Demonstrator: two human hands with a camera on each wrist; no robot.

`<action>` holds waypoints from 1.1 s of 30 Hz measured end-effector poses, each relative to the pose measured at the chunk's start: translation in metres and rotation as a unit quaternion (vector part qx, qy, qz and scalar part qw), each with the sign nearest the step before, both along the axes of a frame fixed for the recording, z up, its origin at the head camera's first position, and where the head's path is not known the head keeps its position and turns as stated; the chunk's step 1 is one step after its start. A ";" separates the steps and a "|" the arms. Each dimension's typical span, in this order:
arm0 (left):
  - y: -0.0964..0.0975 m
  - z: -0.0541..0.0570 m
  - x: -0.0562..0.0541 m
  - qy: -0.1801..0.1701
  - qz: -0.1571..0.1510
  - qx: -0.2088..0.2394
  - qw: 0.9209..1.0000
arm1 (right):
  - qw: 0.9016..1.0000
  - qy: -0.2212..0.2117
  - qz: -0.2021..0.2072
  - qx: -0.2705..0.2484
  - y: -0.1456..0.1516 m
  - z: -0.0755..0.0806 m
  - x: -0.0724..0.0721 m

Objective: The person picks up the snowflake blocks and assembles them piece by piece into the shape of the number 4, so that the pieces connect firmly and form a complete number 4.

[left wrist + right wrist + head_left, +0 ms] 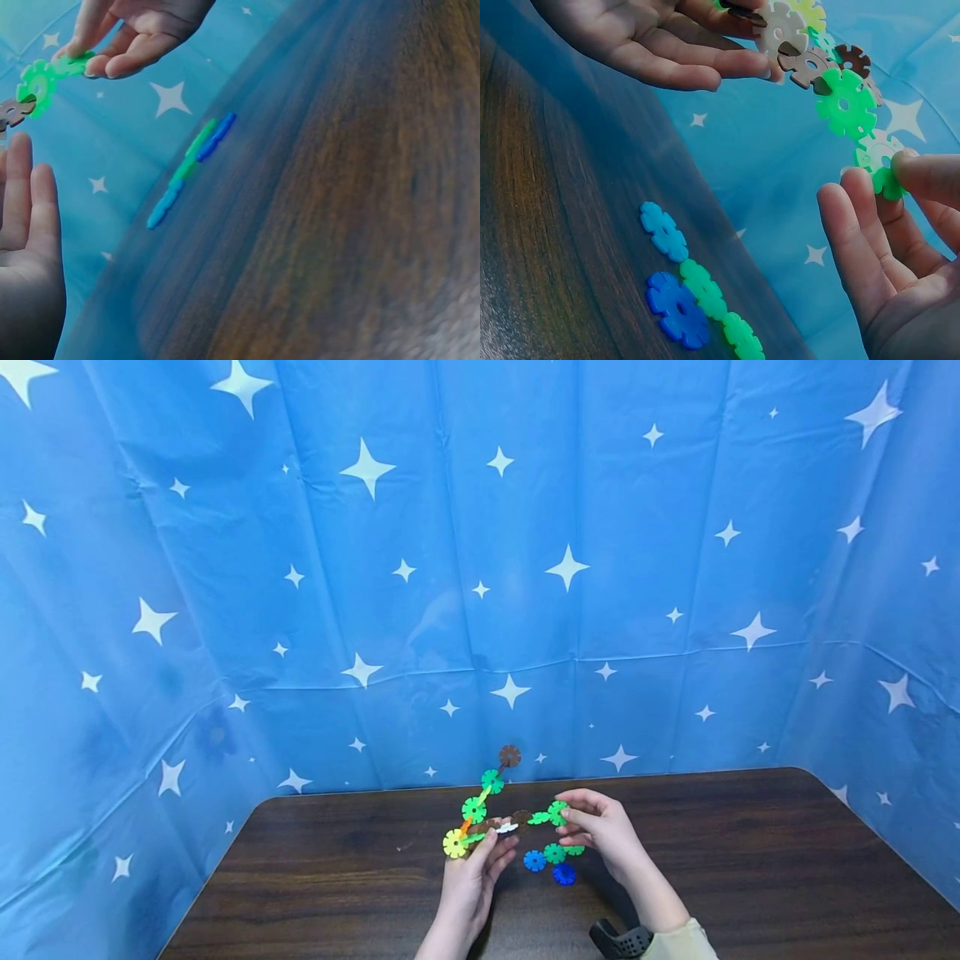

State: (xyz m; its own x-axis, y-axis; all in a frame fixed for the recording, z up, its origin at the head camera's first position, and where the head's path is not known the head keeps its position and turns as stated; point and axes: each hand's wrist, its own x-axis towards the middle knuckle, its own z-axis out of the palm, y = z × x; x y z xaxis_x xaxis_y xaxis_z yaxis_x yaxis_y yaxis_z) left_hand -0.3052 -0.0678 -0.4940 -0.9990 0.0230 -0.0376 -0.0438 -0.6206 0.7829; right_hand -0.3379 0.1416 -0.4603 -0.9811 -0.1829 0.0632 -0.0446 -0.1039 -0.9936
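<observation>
A chain of multicoloured, notched plastic discs (473,811), probably light and stiff, best gripped beside its joints, is pinched by the left hand (470,881) and right hand (606,832).

table (337,877): 1 | flat blue discs (535,861): 2 | flat green discs (553,852): 2 | disc chain (468,811): 1 | wristband (633,942): 1

The left hand (476,877) pinches with its thumb uppermost, its lower fingers extended. The right hand (611,831) pinches between thumb and fingers. They are near each other, not touching, forearms (652,891) reaching up from below.
</observation>
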 end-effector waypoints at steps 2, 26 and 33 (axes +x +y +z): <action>0.000 0.000 0.000 0.002 0.001 -0.001 1.000 | 1.000 0.001 0.002 -0.001 0.000 0.000 0.001; -0.001 0.003 0.000 0.032 -0.001 0.003 0.999 | 0.999 0.024 -0.015 0.030 -0.005 -0.004 0.000; 0.000 0.002 0.000 0.004 0.010 0.021 1.000 | 0.999 0.016 -0.033 0.039 -0.008 -0.010 -0.002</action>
State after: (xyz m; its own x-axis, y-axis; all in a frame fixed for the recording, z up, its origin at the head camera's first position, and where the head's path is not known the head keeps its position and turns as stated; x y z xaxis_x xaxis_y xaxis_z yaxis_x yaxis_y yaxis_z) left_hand -0.3051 -0.0676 -0.4916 -0.9996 0.0040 -0.0297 -0.0251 -0.6533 0.7567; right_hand -0.3401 0.1334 -0.4701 -0.9889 -0.1235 0.0824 -0.0803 -0.0223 -0.9965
